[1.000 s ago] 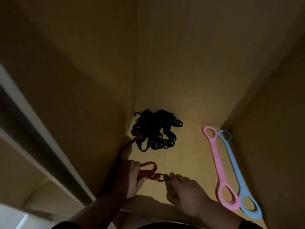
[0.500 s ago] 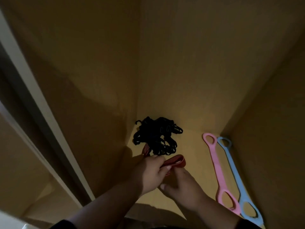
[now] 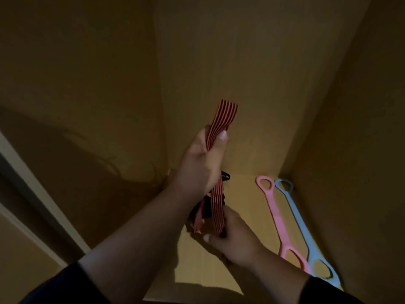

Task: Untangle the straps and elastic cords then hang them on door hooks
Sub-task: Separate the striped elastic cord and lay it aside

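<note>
Since a second ago: the red-and-black striped elastic strap (image 3: 221, 121) has been lifted off the cabinet floor (image 3: 245, 207) and stretched between both hands. It was low, near the black tangle; now it stands nearly upright in front of the back wall.

Left hand (image 3: 202, 163): raised, grip clenched around the upper part of the strap, thumb pressing the band, a folded end sticking out above the fist.
Right hand (image 3: 232, 235): lower, grip closed on the strap's bottom end, just above the floor.

Judgement: the strap appears mostly free of the bundle; a second striped length hangs between the hands, so one loop may remain to run out. Hanging not yet begun; no door hooks in view.

Surroundings: black tangle of cords (image 3: 225, 177) mostly hidden behind the left hand, only a sliver showing; whether the strap still touches it, cannot tell. Pink resistance band (image 3: 277, 218) and blue resistance band (image 3: 300, 222) lie flat side by side along the right wall, well apart from the hands. Light is poor.
</note>
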### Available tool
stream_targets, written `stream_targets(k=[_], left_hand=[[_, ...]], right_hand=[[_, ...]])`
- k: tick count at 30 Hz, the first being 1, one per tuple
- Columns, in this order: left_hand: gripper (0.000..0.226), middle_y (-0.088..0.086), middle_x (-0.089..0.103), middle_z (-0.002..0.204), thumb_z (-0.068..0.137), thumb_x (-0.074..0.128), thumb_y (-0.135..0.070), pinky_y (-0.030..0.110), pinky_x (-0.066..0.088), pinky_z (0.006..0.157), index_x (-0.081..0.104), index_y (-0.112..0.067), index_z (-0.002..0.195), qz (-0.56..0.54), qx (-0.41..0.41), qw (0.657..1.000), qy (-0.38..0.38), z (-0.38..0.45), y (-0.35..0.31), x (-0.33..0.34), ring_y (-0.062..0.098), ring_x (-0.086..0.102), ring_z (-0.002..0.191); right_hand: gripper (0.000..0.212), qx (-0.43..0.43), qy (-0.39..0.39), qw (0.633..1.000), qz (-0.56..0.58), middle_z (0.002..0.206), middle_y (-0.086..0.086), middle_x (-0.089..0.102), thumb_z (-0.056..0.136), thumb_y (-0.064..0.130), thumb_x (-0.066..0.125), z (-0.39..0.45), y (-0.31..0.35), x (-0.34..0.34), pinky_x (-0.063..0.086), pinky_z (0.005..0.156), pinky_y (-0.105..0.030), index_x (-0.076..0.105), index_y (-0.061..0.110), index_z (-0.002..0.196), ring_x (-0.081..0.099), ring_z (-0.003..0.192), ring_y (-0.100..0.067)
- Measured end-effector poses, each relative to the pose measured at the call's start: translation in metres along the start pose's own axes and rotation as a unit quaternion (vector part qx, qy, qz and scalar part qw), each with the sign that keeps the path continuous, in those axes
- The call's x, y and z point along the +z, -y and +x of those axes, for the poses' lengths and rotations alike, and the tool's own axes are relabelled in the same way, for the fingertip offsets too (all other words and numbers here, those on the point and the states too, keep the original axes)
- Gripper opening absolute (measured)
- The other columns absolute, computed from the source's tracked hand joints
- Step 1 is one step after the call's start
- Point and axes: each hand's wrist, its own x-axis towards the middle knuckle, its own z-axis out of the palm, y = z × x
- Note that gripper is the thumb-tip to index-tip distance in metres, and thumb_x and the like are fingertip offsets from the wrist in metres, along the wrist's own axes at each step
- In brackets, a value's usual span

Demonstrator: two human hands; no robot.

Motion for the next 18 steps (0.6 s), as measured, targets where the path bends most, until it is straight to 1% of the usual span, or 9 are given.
stream_targets(k=[2, 4, 6, 8, 10, 11, 13, 16, 18], left_hand=[[0.024, -0.011, 0.059, 0.07, 0.096, 0.048, -0.044, 0.044, 0.055, 0.079, 0.059, -0.024, 0.091, -0.106, -0.014, 0.994, -0.003, 0.0, -0.009, 0.013, 0.011, 0.058, 0.07], [0.02, -0.008, 0.057, 0.064, 0.099, 0.049, -0.031, 0.04, 0.056, 0.071, 0.057, -0.017, 0.087, -0.19, 0.002, 0.982, 0.0, -0.003, -0.019, 0.024, 0.01, 0.055, 0.061], [0.014, -0.006, 0.056, 0.065, 0.099, 0.05, -0.026, 0.04, 0.058, 0.07, 0.056, -0.018, 0.089, -0.2, 0.04, 0.979, 0.016, -0.006, -0.025, 0.029, 0.013, 0.056, 0.06], [0.005, -0.005, 0.058, 0.068, 0.096, 0.055, -0.027, 0.047, 0.059, 0.071, 0.056, -0.026, 0.091, -0.164, 0.06, 0.984, 0.032, -0.005, -0.019, 0.025, 0.017, 0.059, 0.065], [0.014, -0.003, 0.063, 0.078, 0.082, 0.069, -0.041, 0.055, 0.058, 0.078, 0.058, -0.037, 0.09, -0.133, 0.01, 0.991, 0.016, 0.0, -0.005, 0.015, 0.022, 0.065, 0.076], [0.024, -0.002, 0.066, 0.083, 0.073, 0.075, -0.045, 0.055, 0.057, 0.081, 0.059, -0.04, 0.09, -0.136, -0.025, 0.99, -0.005, 0.003, 0.004, 0.01, 0.023, 0.067, 0.082], [0.037, -0.001, 0.068, 0.081, 0.07, 0.082, -0.035, 0.048, 0.058, 0.078, 0.06, -0.033, 0.1, -0.2, -0.081, 0.975, -0.048, 0.007, 0.021, 0.004, 0.023, 0.067, 0.081], [0.019, -0.001, 0.06, 0.06, 0.085, 0.072, -0.022, 0.036, 0.054, 0.061, 0.054, -0.016, 0.089, -0.266, -0.103, 0.95, -0.13, 0.015, 0.029, 0.003, 0.019, 0.061, 0.058], [0.021, -0.002, 0.052, 0.056, 0.091, 0.066, -0.023, 0.03, 0.049, 0.051, 0.048, -0.015, 0.084, -0.282, -0.097, 0.939, -0.173, 0.026, 0.026, 0.006, 0.015, 0.052, 0.046]], right_hand=[[0.062, -0.056, -0.039, 0.996, 0.063, 0.126, 0.02, 0.058, 0.077, 0.053, 0.072, 0.008, 0.017, -0.004, 0.051, 0.096, -0.032, 0.044, 0.048, 0.132, 0.056, 0.118, -0.003], [0.043, -0.086, -0.047, 0.993, 0.071, 0.118, 0.017, 0.065, 0.083, 0.044, 0.071, 0.015, 0.033, -0.012, 0.052, 0.092, -0.029, 0.057, 0.04, 0.123, 0.059, 0.109, 0.0], [0.021, -0.05, -0.049, 0.996, 0.057, 0.1, 0.009, 0.071, 0.087, 0.041, 0.068, 0.019, 0.041, -0.02, 0.055, 0.085, -0.035, 0.068, 0.03, 0.105, 0.064, 0.093, -0.004], [0.014, 0.003, -0.061, 0.992, 0.112, 0.087, 0.003, 0.072, 0.09, 0.036, 0.068, 0.021, 0.038, -0.027, 0.055, 0.078, -0.04, 0.069, 0.022, 0.093, 0.067, 0.082, -0.011], [0.004, 0.022, -0.063, 0.974, 0.215, 0.078, -0.003, 0.07, 0.091, 0.019, 0.066, 0.02, 0.034, -0.035, 0.052, 0.072, -0.04, 0.066, 0.019, 0.088, 0.065, 0.075, -0.02], [0.009, 0.018, -0.055, 0.963, 0.265, 0.072, -0.005, 0.068, 0.091, 0.01, 0.065, 0.019, 0.031, -0.04, 0.051, 0.071, -0.04, 0.065, 0.017, 0.087, 0.063, 0.072, -0.023], [0.013, 0.002, -0.019, 0.953, 0.301, 0.067, -0.008, 0.062, 0.09, 0.0, 0.064, 0.016, 0.023, -0.049, 0.052, 0.067, -0.039, 0.064, 0.013, 0.093, 0.059, 0.066, -0.026], [0.014, -0.004, 0.045, 0.969, 0.244, 0.067, -0.009, 0.056, 0.09, 0.01, 0.068, 0.008, 0.007, -0.054, 0.048, 0.057, -0.035, 0.061, 0.012, 0.102, 0.053, 0.058, -0.024], [0.016, 0.009, 0.079, 0.974, 0.21, 0.065, -0.005, 0.055, 0.089, 0.022, 0.071, 0.002, -0.003, -0.056, 0.045, 0.054, -0.032, 0.061, 0.015, 0.099, 0.051, 0.053, -0.019]])
